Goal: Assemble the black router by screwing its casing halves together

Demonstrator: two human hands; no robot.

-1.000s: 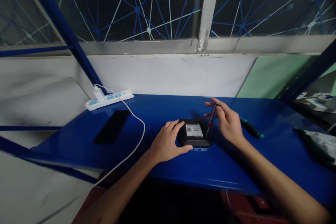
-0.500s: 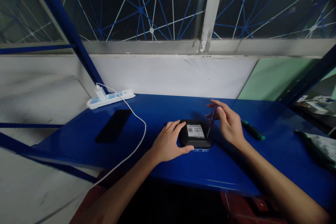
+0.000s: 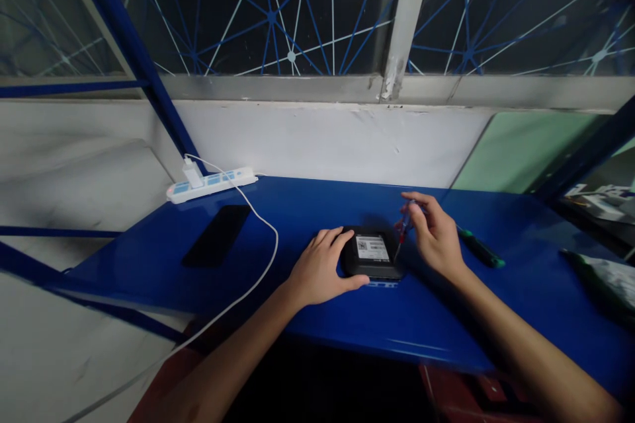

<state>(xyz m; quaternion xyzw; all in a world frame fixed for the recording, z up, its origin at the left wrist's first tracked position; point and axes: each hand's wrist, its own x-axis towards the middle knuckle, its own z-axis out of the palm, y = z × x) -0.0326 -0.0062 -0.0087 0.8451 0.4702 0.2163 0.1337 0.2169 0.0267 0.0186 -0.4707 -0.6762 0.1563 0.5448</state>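
Note:
A small black box-shaped device (image 3: 350, 264) with rounded corners lies flat on the blue table, its white printed label (image 3: 373, 248) facing up. My left hand (image 3: 320, 269) grips its left side, thumb along the front edge and fingers over the top. In my right hand (image 3: 434, 234) is a slim screwdriver (image 3: 405, 223) with a clear purplish handle and a red part lower down. It stands tilted, its tip at the right side of the device; whether the tip sits in a screw is too small to see.
To the right lies a green-and-black handled screwdriver (image 3: 480, 248), with a silvery bag (image 3: 602, 277) farther right. A black phone-like slab (image 3: 217, 236) is on the left. Behind it, a white power strip (image 3: 213, 184) holds a charger whose white cable (image 3: 274, 244) loops across the table.
The whole view has shifted slightly. The screwdriver handle and the right-hand fingers around it have turned a little; its tip stays at the device's right side. My left hand keeps its place.

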